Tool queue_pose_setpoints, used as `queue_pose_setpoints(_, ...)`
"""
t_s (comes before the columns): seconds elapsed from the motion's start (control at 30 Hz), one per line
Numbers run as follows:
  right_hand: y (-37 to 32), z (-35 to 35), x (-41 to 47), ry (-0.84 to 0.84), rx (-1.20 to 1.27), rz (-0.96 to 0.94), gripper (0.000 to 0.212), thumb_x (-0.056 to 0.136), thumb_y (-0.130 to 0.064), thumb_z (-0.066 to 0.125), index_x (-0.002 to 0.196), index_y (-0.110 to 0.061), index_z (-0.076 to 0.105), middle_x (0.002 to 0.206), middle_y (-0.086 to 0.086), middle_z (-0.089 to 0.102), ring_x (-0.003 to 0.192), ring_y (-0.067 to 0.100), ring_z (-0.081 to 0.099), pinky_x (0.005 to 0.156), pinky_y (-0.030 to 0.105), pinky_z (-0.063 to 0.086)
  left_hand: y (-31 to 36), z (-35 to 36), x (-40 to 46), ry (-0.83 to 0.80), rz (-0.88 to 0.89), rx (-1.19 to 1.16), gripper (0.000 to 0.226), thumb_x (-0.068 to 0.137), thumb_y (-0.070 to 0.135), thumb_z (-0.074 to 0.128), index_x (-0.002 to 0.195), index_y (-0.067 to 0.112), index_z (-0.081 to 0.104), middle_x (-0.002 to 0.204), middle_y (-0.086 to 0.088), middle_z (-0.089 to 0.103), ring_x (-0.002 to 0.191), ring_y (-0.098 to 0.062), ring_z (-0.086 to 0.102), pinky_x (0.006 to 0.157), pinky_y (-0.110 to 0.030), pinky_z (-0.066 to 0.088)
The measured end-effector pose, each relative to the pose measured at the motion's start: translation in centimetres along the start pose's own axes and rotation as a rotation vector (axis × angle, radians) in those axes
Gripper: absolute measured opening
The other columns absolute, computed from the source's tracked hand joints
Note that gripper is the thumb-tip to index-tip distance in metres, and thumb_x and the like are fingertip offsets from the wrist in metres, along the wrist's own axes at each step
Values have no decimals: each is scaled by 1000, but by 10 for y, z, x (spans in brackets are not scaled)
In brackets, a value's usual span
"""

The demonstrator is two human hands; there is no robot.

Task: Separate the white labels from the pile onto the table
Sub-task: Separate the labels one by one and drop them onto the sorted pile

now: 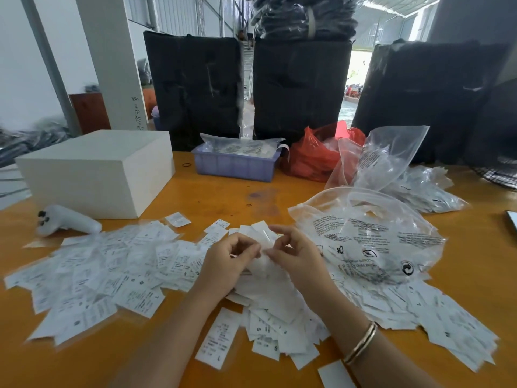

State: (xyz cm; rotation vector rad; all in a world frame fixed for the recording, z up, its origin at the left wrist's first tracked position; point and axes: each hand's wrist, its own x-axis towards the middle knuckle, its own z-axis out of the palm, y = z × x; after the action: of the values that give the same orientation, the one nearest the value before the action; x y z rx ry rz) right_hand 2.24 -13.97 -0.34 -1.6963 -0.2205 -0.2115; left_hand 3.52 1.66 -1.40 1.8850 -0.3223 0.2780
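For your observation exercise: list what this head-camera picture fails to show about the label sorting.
- Print on the white labels: blurred and too small to read.
- Labels pinched between left hand and right hand: their number is hidden by fingers and blur.
- Purple crate: contents obscured by crumpled plastic.
- Dark object: cut off by the right edge.

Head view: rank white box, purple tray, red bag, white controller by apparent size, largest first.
1. white box
2. purple tray and red bag: look alike in extent, and the bag is partly hidden, so not ranked.
3. white controller, clearly smallest, though it lies nearer the camera.
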Motion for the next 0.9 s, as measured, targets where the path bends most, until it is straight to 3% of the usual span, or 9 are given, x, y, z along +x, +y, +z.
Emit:
queue_pose_setpoints(0.13,4,2,-1,-40,111,53,50,80,-2,71,112,-37,58,82,-13,59,74,8,62,67,20,49,-1,1,1,48,-22,-21,12,89,24,64,79,25,68,76,11,71,74,-3,65,66,-13,49)
queue_pose_setpoints(0.27,6,3,-2,-95,-6,90,60,82,2,66,124,-37,51,102,-7,61,77,5,63,71,21,54,-1,0,-1,103,-10,-11,17,94,28,57,88,34,71,80,16,72,79,4,63,67,-10,48)
queue_pose_setpoints(0.33,7,2,0,-65,-7,67,56,84,3,63,123,-36,52,99,-6,65,76,4,62,70,19,52,-2,-2,1,177,-39,-6,17,95,29,55,94,38,69,85,17,72,83,5,63,69,-14,50)
queue_pose_setpoints(0.43,3,-2,1,62,51,-9,47,89,9,51,108,-33,58,87,-7,71,75,4,63,70,16,50,-2,-5,4,282,-93,-56,19,95,26,55,89,40,67,85,21,71,82,6,64,62,-12,49)
queue_pose_setpoints(0.57,0,-10,2,253,10,-124,44,85,17,36,83,-16,65,60,-12,57,55,7,47,53,18,39,-2,-5,6,321,-131,-135,18,92,16,60,86,32,65,79,21,72,76,5,66,57,-9,49)
queue_pose_setpoints(0.63,1,-12,1,278,-106,-132,36,87,10,37,76,-10,64,54,-15,54,46,4,36,46,18,29,-2,-4,6,324,-145,-118,18,91,15,61,87,31,64,77,16,72,74,3,66,60,-14,50)
queue_pose_setpoints(0.7,3,-9,2,223,-299,-145,24,92,-8,46,76,-13,64,54,-11,51,46,2,35,47,17,28,-2,-3,5,323,-148,-100,20,91,14,59,86,33,63,78,11,71,73,4,64,60,-15,50)
queue_pose_setpoints(0.8,8,-3,4,86,-743,-176,22,90,-35,56,96,-17,68,80,-8,60,74,8,51,68,24,37,-2,-1,3,326,-149,-87,18,92,19,58,84,33,65,78,11,69,73,5,62,57,-11,46)
queue_pose_setpoints(0.9,9,3,3,24,-989,-214,29,91,-33,51,111,-23,69,96,-1,65,93,19,55,82,27,37,-1,-1,2,335,-161,-84,17,93,21,57,84,33,65,81,13,69,78,1,63,62,-14,46)
